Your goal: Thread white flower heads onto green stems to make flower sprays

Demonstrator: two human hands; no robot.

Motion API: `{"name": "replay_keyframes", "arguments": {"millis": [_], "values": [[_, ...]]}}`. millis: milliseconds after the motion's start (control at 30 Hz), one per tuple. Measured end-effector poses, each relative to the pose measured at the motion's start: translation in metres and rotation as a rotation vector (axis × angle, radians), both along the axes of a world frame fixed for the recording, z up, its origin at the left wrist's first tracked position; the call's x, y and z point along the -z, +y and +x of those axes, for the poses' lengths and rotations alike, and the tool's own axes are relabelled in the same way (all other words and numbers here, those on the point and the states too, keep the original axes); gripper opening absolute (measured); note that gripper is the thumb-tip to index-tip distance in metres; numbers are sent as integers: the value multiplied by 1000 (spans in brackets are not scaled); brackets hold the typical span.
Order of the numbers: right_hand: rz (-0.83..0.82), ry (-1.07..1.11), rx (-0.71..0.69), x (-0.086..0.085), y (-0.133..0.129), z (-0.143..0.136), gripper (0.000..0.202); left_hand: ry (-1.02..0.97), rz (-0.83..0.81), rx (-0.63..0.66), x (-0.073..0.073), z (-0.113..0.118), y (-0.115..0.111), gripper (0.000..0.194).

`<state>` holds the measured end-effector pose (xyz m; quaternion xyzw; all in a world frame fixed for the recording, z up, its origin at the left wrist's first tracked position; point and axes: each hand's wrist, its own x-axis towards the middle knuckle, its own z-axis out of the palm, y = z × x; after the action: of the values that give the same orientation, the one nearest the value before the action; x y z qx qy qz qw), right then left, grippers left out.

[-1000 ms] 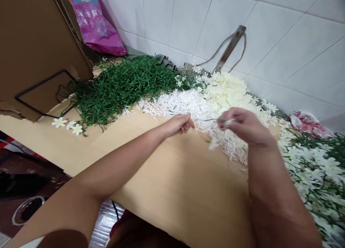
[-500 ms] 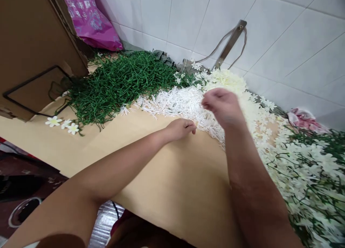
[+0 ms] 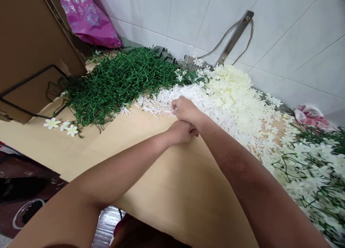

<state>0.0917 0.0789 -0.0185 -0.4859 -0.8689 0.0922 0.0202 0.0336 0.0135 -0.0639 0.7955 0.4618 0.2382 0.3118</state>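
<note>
My right hand point(image 3: 186, 109) reaches into the near edge of a pile of thin white artificial flower stamens point(image 3: 164, 99), its fingertips curled together among them. Whatever lies between those fingers is too small to make out. Just below it, my left hand point(image 3: 182, 132) is closed above the tan board point(image 3: 161, 176), partly covered by my right wrist. Its contents, if any, are hidden. Left of the stamens lies a heap of green plastic stems point(image 3: 129, 72). On the right spread loose cream petal blossoms point(image 3: 234, 86).
Assembled white flowers on green stems point(image 3: 309, 169) are heaped at the right. A few finished flowers point(image 3: 52, 123) lie at the left, near a cardboard box point(image 3: 32, 43). Behind are a pink bag point(image 3: 94, 21), a tiled wall point(image 3: 183, 18) and a leaning metal bar point(image 3: 234, 37).
My right hand has come down and left, from above the stamens and blossoms to the stamens' near edge. My left hand has stayed nearly in place, closed.
</note>
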Motion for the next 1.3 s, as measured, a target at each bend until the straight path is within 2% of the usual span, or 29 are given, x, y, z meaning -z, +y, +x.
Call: {"name": "replay_keyframes", "arguments": {"millis": [67, 167, 267, 367, 467, 567, 667, 767, 833, 867, 1000, 1067, 1167, 1300], "values": [[-9, 82, -15, 0, 2, 5, 5, -9, -15, 15, -1, -1, -1, 23], [-61, 404, 59, -5, 9, 23, 10, -30, -46, 28, -3, -2, -1, 27], [-113, 801, 188, -19, 15, 47, 17, -64, -71, 13, -4, -3, 0, 29], [-186, 1049, 273, -33, 15, 66, 24, -188, -123, -21, -4, -2, 2, 27], [-229, 1151, 320, -40, 11, 77, 30, -441, -268, -89, -6, -1, 4, 19], [-245, 1249, 350, -44, 8, 84, 30, -735, -414, -235, -11, 0, 7, 10], [-267, 1359, 406, -47, 8, 88, 24, -965, -476, -355, -17, -1, 10, 10], [-312, 1356, 467, -42, 8, 89, 17, -1091, -524, -409, -18, -4, 13, 11], [-325, 1281, 467, -34, 6, 88, 15, -1052, -489, -423, -15, -8, 15, 10], [-320, 1237, 459, -29, 5, 88, 14, -983, -414, -433, -13, -10, 17, 10], [-242, 1103, 448, -11, 7, 89, 15, -522, 121, -473, -6, -24, 20, 10], [-190, 1093, 455, -5, 10, 91, 16, -323, 308, -503, -5, -31, 21, 13], [-73, 1127, 454, 2, 15, 92, 18, -158, 410, -617, -5, -39, 24, 25], [40, 1108, 446, 9, 14, 93, 18, -148, 436, -755, -3, -48, 32, 39]]}}
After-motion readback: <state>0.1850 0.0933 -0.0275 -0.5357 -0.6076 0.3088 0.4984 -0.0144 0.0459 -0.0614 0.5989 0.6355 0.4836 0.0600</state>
